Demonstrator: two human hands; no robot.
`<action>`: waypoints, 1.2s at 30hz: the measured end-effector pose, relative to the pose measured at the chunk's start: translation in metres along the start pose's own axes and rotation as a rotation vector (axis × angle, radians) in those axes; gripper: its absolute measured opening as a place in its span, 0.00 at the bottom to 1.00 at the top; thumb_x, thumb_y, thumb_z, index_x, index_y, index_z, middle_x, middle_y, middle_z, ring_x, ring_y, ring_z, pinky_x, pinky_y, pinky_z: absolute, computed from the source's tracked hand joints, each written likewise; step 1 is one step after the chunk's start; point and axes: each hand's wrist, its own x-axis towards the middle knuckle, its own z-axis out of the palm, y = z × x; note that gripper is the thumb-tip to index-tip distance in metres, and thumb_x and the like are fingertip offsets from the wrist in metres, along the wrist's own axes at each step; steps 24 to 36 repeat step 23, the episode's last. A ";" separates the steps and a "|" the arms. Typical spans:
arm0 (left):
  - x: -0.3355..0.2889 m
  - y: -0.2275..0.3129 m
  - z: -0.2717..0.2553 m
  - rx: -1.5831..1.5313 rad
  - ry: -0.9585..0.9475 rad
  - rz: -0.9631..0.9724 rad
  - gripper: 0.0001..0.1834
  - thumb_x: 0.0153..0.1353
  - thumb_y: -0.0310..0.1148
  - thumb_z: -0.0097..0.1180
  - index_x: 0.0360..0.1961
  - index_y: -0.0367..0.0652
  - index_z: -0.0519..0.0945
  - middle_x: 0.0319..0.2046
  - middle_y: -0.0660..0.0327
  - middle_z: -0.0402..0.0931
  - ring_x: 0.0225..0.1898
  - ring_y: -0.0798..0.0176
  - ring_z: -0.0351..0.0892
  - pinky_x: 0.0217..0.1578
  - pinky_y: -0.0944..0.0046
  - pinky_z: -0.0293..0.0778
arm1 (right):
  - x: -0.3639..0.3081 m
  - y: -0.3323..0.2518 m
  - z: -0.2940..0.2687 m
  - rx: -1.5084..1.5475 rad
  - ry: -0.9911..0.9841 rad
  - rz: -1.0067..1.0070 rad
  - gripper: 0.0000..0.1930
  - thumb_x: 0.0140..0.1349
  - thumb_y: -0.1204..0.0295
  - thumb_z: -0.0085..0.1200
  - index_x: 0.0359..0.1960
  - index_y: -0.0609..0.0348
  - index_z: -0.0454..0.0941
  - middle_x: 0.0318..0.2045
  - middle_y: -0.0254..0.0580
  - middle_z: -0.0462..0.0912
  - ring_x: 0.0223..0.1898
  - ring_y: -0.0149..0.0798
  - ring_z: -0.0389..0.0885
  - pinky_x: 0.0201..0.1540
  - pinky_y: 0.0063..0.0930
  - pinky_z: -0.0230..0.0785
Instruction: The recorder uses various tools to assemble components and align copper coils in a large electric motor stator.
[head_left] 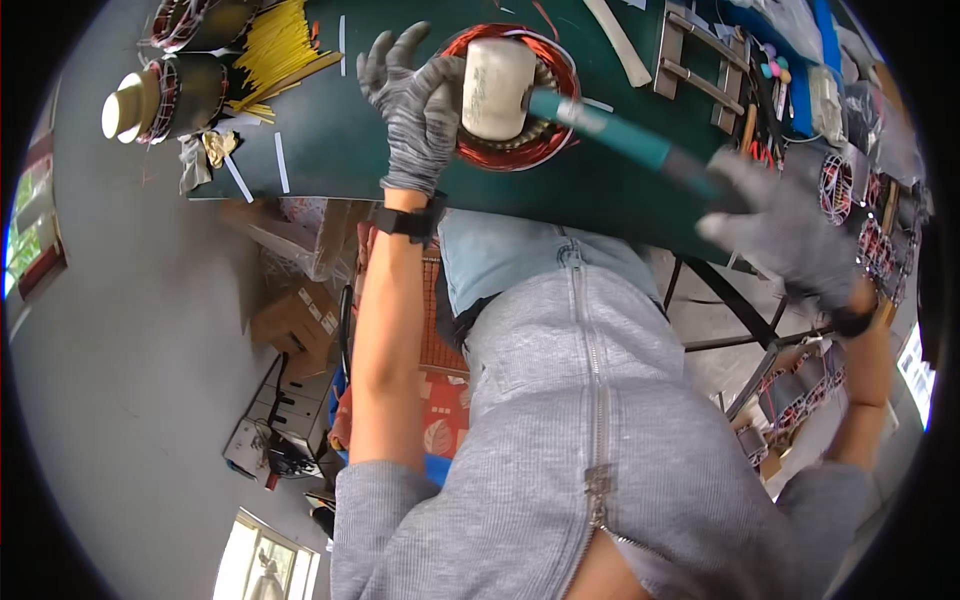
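A round motor stator (520, 150) wound with red copper wire lies on the dark green workbench (340, 150). My left hand (415, 105), in a grey knit glove, rests on the stator's left rim with fingers spread. My right hand (780, 225), also gloved and blurred, grips the dark end of a teal-handled mallet (610, 128). The mallet's white head (497, 88) sits over the middle of the stator, touching or just above it.
Two more wound stators (170, 95) and a bundle of yellow sticks (275, 45) lie at the bench's far left. Metal brackets (700, 60) and hand tools sit at the back right. Cardboard boxes (295, 320) and a power strip (270, 440) lie on the floor.
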 end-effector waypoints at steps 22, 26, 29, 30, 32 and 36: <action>-0.036 0.075 -0.005 0.242 -0.276 0.114 0.15 0.44 0.31 0.52 0.37 0.52 0.77 0.41 0.60 0.76 0.53 0.53 0.69 0.62 0.51 0.50 | 0.091 0.128 0.121 1.169 0.580 -0.345 0.27 0.57 0.77 0.48 0.59 0.55 0.55 0.25 0.35 0.71 0.21 0.29 0.72 0.25 0.18 0.68; -0.059 0.076 0.004 0.193 -0.378 0.005 0.25 0.42 0.34 0.56 0.48 0.54 0.73 0.45 0.59 0.74 0.55 0.52 0.67 0.62 0.52 0.50 | 0.100 0.136 0.115 1.244 0.518 -0.379 0.28 0.57 0.76 0.48 0.60 0.53 0.55 0.26 0.36 0.72 0.21 0.30 0.73 0.25 0.18 0.68; -0.059 0.076 0.004 0.193 -0.378 0.005 0.25 0.42 0.34 0.56 0.48 0.54 0.73 0.45 0.59 0.74 0.55 0.52 0.67 0.62 0.52 0.50 | 0.100 0.136 0.115 1.244 0.518 -0.379 0.28 0.57 0.76 0.48 0.60 0.53 0.55 0.26 0.36 0.72 0.21 0.30 0.73 0.25 0.18 0.68; -0.059 0.076 0.004 0.193 -0.378 0.005 0.25 0.42 0.34 0.56 0.48 0.54 0.73 0.45 0.59 0.74 0.55 0.52 0.67 0.62 0.52 0.50 | 0.100 0.136 0.115 1.244 0.518 -0.379 0.28 0.57 0.76 0.48 0.60 0.53 0.55 0.26 0.36 0.72 0.21 0.30 0.73 0.25 0.18 0.68; -0.059 0.076 0.004 0.193 -0.378 0.005 0.25 0.42 0.34 0.56 0.48 0.54 0.73 0.45 0.59 0.74 0.55 0.52 0.67 0.62 0.52 0.50 | 0.100 0.136 0.115 1.244 0.518 -0.379 0.28 0.57 0.76 0.48 0.60 0.53 0.55 0.26 0.36 0.72 0.21 0.30 0.73 0.25 0.18 0.68; -0.059 0.076 0.004 0.193 -0.378 0.005 0.25 0.42 0.34 0.56 0.48 0.54 0.73 0.45 0.59 0.74 0.55 0.52 0.67 0.62 0.52 0.50 | 0.100 0.136 0.115 1.244 0.518 -0.379 0.28 0.57 0.76 0.48 0.60 0.53 0.55 0.26 0.36 0.72 0.21 0.30 0.73 0.25 0.18 0.68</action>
